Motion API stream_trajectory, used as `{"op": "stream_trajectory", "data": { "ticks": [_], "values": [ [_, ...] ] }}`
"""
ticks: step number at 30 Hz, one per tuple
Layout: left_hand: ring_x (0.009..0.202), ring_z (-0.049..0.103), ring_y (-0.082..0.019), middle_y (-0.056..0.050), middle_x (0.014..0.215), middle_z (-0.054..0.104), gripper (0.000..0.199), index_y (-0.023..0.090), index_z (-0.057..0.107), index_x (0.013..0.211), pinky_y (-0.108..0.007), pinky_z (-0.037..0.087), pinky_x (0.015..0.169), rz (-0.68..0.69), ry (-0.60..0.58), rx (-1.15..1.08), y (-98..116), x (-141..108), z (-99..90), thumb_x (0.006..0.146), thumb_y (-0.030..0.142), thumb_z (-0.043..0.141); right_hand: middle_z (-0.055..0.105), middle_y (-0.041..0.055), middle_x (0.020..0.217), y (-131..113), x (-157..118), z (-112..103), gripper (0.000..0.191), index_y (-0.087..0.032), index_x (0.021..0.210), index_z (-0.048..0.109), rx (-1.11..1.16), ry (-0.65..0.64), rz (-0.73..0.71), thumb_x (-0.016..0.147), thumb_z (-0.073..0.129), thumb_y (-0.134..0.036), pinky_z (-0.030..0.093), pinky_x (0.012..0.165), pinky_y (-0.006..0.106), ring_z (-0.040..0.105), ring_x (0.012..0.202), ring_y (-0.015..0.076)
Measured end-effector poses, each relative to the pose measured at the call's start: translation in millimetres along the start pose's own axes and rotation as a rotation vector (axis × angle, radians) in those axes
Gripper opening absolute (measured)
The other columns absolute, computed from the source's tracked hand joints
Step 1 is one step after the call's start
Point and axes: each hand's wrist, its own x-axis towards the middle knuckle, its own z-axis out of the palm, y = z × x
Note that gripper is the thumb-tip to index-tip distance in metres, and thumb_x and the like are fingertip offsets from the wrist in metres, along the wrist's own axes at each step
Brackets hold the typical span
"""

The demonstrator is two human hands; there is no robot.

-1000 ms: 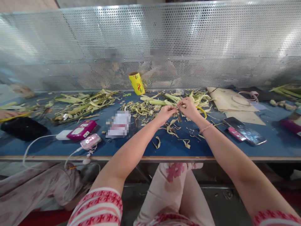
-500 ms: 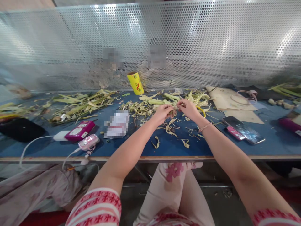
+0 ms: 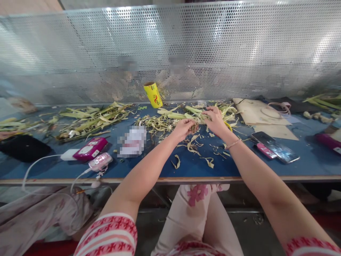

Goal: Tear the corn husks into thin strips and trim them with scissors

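Observation:
My left hand (image 3: 184, 128) is closed around a small brownish clump of plant matter (image 3: 194, 128), which shows at its fingertips. To the right, my right hand (image 3: 214, 119) has its fingers spread over pale green stalks and leaves (image 3: 194, 110), with nothing visible held in it. Curled dry leaf scraps (image 3: 194, 145) lie on the blue table (image 3: 149, 168) just in front of my hands. A heap of small trimmings (image 3: 157, 123) spreads left of my left hand. Part of a yellow item (image 3: 228, 126) shows beside my right wrist.
A yellow tube (image 3: 153, 95) stands against the perforated metal screen (image 3: 226, 46). More stalks (image 3: 98, 115), a magenta box (image 3: 90, 148) and a pink device (image 3: 100, 161) are at left. Brown sheets (image 3: 262, 113) and a phone (image 3: 275, 147) lie at right. A neighbouring person's legs (image 3: 45, 209) show lower left.
My right hand has moved slightly up and away from my left hand, and its fingers have opened. My left hand has stayed nearly in place with the clump.

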Motion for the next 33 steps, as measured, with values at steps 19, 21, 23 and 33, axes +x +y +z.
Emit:
{"op": "stream_trajectory", "data": {
  "ticks": [19,21,23,33],
  "values": [
    [0.054,0.054,-0.006,0.004,0.057,0.056,0.011,0.014,0.057,0.066,-0.02,0.043,0.059,0.064,0.093,0.149,4,-3,1.0,0.076,0.012,0.059,0.074,0.0071,0.086,-19,0,-11,0.022,-0.019,0.093,0.076,0.389,-0.046,0.141,0.085,0.056,-0.024,0.054,0.074,0.036,0.067,0.077,0.0202],
    [0.055,0.052,-0.006,0.004,0.059,0.057,0.009,0.014,0.058,0.067,-0.02,0.041,0.059,0.113,0.162,0.21,6,-3,0.6,0.075,0.013,0.06,0.073,0.0071,0.084,-18,1,-11,0.024,-0.018,0.096,0.076,0.438,-0.058,0.184,0.085,0.056,-0.026,0.055,0.072,0.035,0.067,0.073,0.019],
    [0.057,0.051,-0.007,0.003,0.062,0.058,0.007,0.014,0.06,0.069,-0.021,0.038,0.058,0.187,0.209,0.275,8,-4,0.4,0.075,0.017,0.062,0.072,0.0068,0.083,-18,1,-10,0.026,-0.018,0.098,0.076,0.462,-0.077,0.201,0.086,0.055,-0.028,0.055,0.072,0.035,0.066,0.072,0.018],
    [0.061,0.048,-0.008,0.003,0.063,0.056,0.006,0.016,0.061,0.074,-0.022,0.038,0.062,0.398,0.225,0.323,20,-10,0.9,0.079,0.018,0.064,0.067,0.0096,0.094,-19,1,-8,0.034,-0.018,0.096,0.075,0.442,-0.051,0.169,0.089,0.053,-0.042,0.056,0.072,0.037,0.063,0.069,0.0163]
  ]
}}
